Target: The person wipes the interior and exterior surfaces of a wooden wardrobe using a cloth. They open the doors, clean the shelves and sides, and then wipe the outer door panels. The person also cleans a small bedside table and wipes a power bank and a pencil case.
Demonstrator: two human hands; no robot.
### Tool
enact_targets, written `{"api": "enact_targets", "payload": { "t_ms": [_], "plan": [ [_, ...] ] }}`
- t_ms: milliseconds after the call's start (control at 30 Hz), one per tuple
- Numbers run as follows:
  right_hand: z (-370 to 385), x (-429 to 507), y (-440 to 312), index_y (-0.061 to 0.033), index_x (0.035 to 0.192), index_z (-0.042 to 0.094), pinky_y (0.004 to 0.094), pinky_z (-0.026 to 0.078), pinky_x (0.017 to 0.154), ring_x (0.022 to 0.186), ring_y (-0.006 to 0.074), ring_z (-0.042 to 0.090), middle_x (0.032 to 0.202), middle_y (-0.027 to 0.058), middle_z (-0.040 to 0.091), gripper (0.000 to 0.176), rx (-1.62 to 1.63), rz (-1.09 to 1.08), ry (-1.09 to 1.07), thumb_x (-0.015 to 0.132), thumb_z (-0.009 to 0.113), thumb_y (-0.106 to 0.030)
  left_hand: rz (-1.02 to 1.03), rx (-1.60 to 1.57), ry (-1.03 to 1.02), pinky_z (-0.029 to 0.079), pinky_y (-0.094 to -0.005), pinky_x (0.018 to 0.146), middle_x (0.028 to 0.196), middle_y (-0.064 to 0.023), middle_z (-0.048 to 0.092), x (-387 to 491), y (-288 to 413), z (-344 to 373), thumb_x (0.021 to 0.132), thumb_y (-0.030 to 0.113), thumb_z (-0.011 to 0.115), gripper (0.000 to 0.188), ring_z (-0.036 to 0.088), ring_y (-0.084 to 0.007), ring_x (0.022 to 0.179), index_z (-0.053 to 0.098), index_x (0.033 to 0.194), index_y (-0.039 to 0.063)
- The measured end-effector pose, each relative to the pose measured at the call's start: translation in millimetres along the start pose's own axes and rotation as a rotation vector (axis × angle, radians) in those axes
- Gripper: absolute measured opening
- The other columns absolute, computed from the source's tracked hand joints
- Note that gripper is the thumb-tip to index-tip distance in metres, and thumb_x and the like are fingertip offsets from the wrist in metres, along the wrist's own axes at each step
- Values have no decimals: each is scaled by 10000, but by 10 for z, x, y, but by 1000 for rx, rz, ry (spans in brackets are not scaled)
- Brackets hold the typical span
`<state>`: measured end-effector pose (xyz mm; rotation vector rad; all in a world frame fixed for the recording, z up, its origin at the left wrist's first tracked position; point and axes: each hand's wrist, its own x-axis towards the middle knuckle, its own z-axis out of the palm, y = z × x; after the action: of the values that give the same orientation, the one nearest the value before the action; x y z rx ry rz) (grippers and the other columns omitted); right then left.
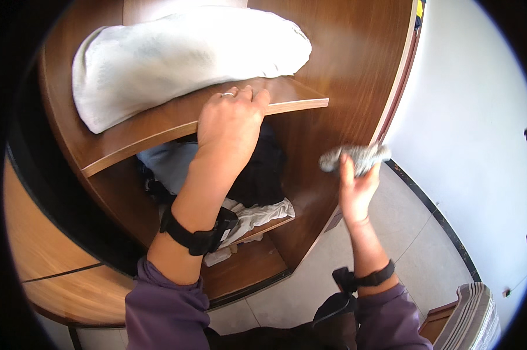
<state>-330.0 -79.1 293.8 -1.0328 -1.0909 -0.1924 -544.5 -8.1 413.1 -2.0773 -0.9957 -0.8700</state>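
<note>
My left hand [233, 113] lies over the front edge of a wooden wardrobe shelf [307, 92], its fingertips on the top surface. A ring is on one finger; the thumb is hidden. Behind those fingers, a long white cloth-covered bundle [193, 57], perhaps a pillow or rolled bedding, rests on the same shelf. To the right, off the wardrobe's side panel, my right hand [359, 183] holds up a crumpled grey-white cloth [355, 158]. The cloth is blurred, so its kind is unclear.
Below the shelf sit dark clothes [259, 175], a light blue garment [169, 162] and a white cloth [263, 216]. The wardrobe's side panel [351, 65] stands between the shelves and a white wall [464, 109]. A striped cushion or mattress [469, 315] is at lower right, above the tiled floor [403, 205].
</note>
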Motion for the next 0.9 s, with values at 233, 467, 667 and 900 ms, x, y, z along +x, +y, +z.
{"api": "enact_targets", "payload": {
  "t_ms": [233, 467, 667, 900],
  "plan": [
    [21, 343, -619, 6, 1136, 452, 291, 438, 860, 940, 125, 528, 1000, 48, 573, 414, 12, 318, -43, 822, 697, -112, -33, -89, 102, 490, -375, 831, 1077, -120, 643, -16, 21, 9, 744, 62, 551, 304, 623, -292, 975, 630, 1036, 86],
    [86, 2246, -1565, 26, 996, 555, 270, 509, 693, 764, 145, 623, 875, 97, 665, 316, -1, -262, -86, 841, 685, -217, -102, -184, -62, 437, -419, 929, 1174, -130, 599, 93, 61, -157, 752, 24, 554, 405, 567, -322, 1091, 604, 1147, 98],
    [60, 1833, -1283, 15, 1038, 504, 378, 489, 675, 770, 371, 594, 887, 181, 574, 371, 31, -64, -35, 764, 708, -131, -125, -210, -217, 406, -445, 964, 1211, -139, 582, 177, 80, -244, 729, 1, 566, 469, 528, -324, 1150, 597, 1187, 93],
    [-173, 1109, -1244, 18, 1046, 496, 444, 474, 689, 821, 414, 560, 968, 223, 532, 438, -277, 43, -171, 666, 704, -48, -87, -227, -299, 376, -443, 992, 1257, -151, 549, 155, 26, -248, 705, 18, 592, 518, 492, -329, 1191, 560, 1220, 68]
  ]
}}
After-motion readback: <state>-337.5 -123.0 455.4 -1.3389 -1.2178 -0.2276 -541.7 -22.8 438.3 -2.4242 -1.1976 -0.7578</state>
